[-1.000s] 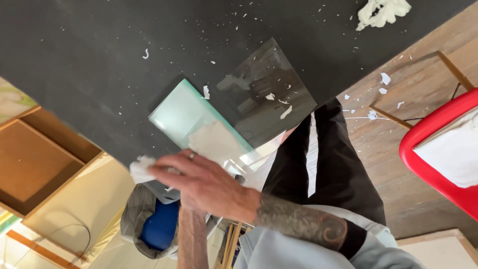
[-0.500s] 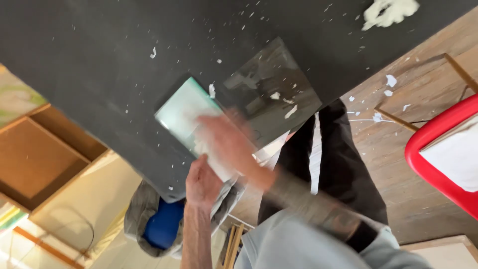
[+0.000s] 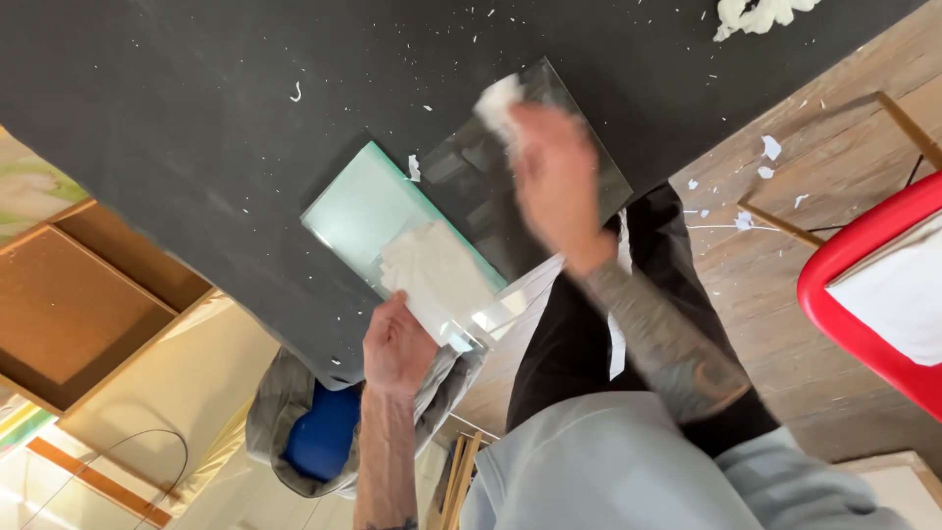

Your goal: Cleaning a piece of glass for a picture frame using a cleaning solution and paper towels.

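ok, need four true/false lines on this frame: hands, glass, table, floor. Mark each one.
1. The left hand rests at the near edge of the rectangular pane of clear glass on the black table. True.
2. The right hand is empty. False: it holds a crumpled white wad against the glass.
3. A pale green sheet lies under part of the glass. True.
4. The red-rimmed tub stands on the table. False: it is off the table, over the wooden floor.
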